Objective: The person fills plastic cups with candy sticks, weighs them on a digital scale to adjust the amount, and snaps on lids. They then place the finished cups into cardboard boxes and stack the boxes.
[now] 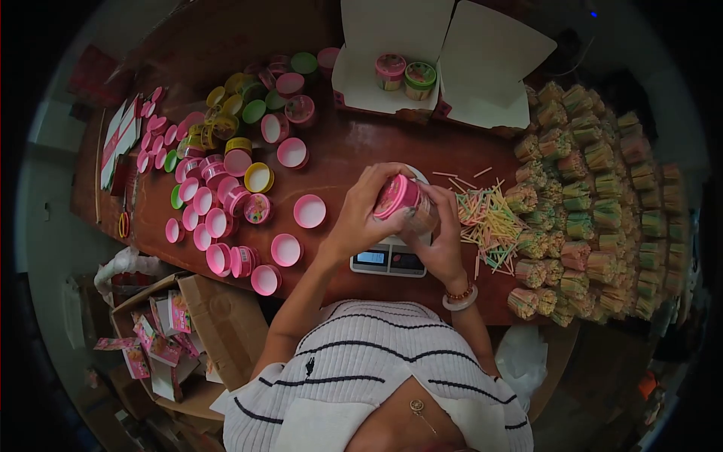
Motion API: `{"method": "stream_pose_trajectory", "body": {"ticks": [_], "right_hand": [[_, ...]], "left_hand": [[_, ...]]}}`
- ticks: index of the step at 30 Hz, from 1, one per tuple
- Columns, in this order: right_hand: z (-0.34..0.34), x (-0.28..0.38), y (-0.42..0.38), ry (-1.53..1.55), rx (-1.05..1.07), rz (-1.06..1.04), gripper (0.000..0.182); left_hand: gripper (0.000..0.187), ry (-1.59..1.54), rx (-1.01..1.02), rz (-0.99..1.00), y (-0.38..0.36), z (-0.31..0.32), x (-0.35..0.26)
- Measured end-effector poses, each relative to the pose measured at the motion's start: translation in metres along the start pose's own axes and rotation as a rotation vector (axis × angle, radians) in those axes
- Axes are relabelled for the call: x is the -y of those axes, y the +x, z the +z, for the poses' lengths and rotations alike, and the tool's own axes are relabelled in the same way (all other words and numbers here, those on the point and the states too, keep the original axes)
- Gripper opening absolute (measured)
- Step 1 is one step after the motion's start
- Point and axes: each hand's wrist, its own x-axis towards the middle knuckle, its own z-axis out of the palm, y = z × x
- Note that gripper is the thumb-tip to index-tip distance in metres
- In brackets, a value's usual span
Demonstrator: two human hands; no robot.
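The brown table (pixel 354 151) fills most of my view. Along its right side stands a big block of bundled sticks (pixel 595 218), packed upright and close together. At the far edge sits an open white box (pixel 361 79) holding two filled jars. To the left lies a wide scatter of lids (pixel 226 196), pink, yellow and green, most with the hollow side up. Between the bundles and me lies a loose heap of sticks (pixel 489 218). Right in front of my chest sits a small scale (pixel 388 258).

Above that scale I hold one jar (pixel 407 202) in both hands. My left hand (pixel 360 218) is wrapped over its pink lid end, fingers curled round the rim. My right hand (pixel 440 237) cups the clear body from below and behind.

I judge the jar light, stiff thin plastic, smooth enough to slip, so it wants a grip round the lid rim and the body, not a hard squeeze on the wall.
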Motion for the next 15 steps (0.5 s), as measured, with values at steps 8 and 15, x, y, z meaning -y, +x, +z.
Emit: {"method": "stream_pose_trajectory", "body": {"ticks": [8,15], "right_hand": [[-0.003,0.002,-0.001,-0.188,-0.157,-0.229,0.053],[0.003,0.019,-0.006,1.064,-0.111,0.408,0.064]], "left_hand": [[0.038,-0.487,-0.132,-0.24,0.004,0.027,-0.009],[0.042,-0.25,0.051,0.125,0.014,0.015,-0.007]]}}
